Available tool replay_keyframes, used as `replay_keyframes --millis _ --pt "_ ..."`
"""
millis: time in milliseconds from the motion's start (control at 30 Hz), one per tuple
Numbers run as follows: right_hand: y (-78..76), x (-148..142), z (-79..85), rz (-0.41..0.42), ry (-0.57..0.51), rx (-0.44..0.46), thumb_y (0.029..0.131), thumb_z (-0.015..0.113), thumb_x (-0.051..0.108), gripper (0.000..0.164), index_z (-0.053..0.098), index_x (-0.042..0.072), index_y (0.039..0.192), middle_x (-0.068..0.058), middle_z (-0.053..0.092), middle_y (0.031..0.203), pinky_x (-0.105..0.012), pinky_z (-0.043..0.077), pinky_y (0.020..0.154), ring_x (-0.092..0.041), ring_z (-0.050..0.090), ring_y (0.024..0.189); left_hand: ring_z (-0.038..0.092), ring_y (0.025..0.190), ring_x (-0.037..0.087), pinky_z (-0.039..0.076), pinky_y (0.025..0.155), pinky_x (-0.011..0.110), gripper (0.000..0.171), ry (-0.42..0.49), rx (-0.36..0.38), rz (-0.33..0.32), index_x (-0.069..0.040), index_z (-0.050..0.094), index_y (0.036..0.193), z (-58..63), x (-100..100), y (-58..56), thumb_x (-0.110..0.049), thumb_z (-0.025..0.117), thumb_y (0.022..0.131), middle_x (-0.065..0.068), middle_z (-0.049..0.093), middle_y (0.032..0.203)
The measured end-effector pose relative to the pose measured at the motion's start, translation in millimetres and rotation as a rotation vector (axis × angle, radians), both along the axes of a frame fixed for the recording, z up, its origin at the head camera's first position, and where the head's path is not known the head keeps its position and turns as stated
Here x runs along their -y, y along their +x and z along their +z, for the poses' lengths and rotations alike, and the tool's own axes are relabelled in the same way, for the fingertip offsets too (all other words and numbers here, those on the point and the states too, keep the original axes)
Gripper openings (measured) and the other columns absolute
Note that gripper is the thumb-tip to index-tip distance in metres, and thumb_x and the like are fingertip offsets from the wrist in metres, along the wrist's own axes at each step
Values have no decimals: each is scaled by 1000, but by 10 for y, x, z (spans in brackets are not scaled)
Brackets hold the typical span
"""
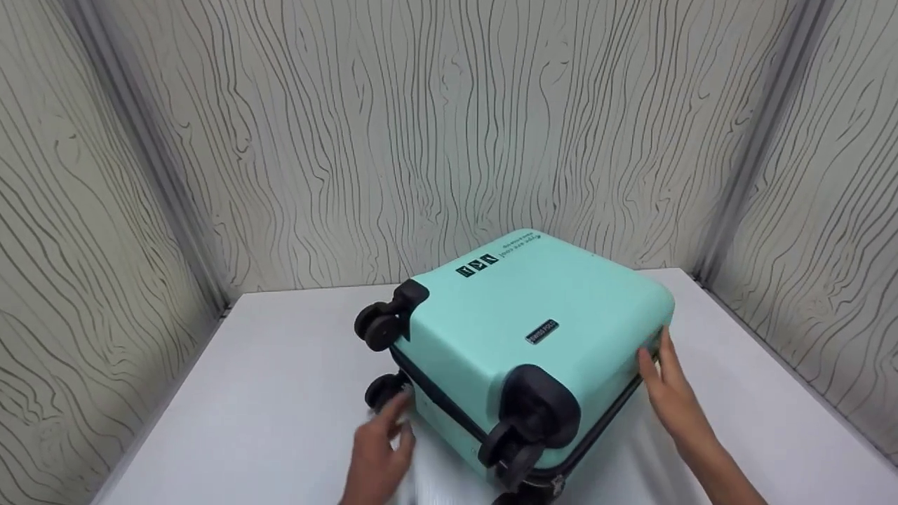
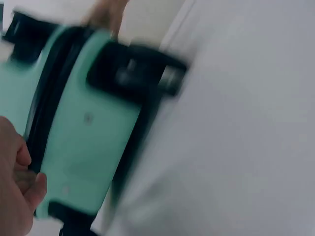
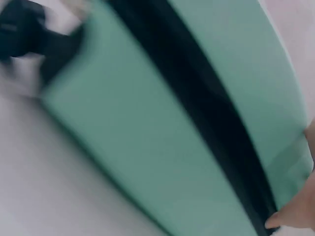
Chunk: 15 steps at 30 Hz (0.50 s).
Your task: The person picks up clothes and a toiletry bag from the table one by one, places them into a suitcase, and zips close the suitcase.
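A mint-green hard-shell suitcase lies on its side on the white table, its black wheels toward the near left. A dark zipper band runs round its side. My left hand is at the lower left wheel, its index finger reaching toward it and its thumb apart. In the left wrist view that hand overlaps the wheel end of the case. My right hand touches the right side with fairly straight fingers; its thumb lies by the zipper band in the right wrist view.
The white table extends on both sides of the suitcase. Wood-grain panels rise behind and at the left and right. A small dark nameplate and black lettering mark the suitcase's upper face.
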State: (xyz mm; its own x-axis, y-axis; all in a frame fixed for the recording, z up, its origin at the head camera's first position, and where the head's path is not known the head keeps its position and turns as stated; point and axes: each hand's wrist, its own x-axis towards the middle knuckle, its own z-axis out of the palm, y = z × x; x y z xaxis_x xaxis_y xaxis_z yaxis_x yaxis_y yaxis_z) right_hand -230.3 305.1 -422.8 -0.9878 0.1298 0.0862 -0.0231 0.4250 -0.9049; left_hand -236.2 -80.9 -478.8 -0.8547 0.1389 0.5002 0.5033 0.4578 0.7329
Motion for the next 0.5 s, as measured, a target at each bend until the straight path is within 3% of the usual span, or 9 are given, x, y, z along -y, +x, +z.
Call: replay_keyframes --millis 133,200,300,400,500 --pt "284 339 -125 -22 9 102 98 25 52 78 -28 16 142 -7 -30 150 -58 -4 111 -32 -22 138 54 119 29 47 95 36 48 83 180 112 2 44 134 137 131 -474 0 51 87 21 53 131" --pt "369 496 -193 -20 -27 95 98 26 49 78 -28 13 142 -7 -31 150 -56 -5 112 -30 -23 139 56 114 29 46 96 39 42 138 241 152 1 50 128 194 153 -687 -2 49 87 20 57 125" --pt "446 653 -260 -30 -91 80 99 24 48 75 -28 14 142 -4 -31 150 -54 -6 112 -27 -25 138 56 102 23 42 93 37 34 220 331 143 -11 56 125 259 127 -955 -15 49 92 11 62 116" --pt "420 771 -281 -12 -153 73 99 19 50 73 -30 17 141 -2 -33 149 -56 -8 111 -25 -28 137 51 92 18 38 90 33 30 287 388 128 -24 59 122 277 174 -1065 -27 51 93 1 63 107" --pt "378 814 -266 7 -209 71 96 12 56 72 -32 20 140 -1 -34 149 -57 -11 110 -22 -30 137 48 79 16 39 80 29 14 299 403 146 -14 62 97 241 210 -1034 -15 53 87 0 58 85"
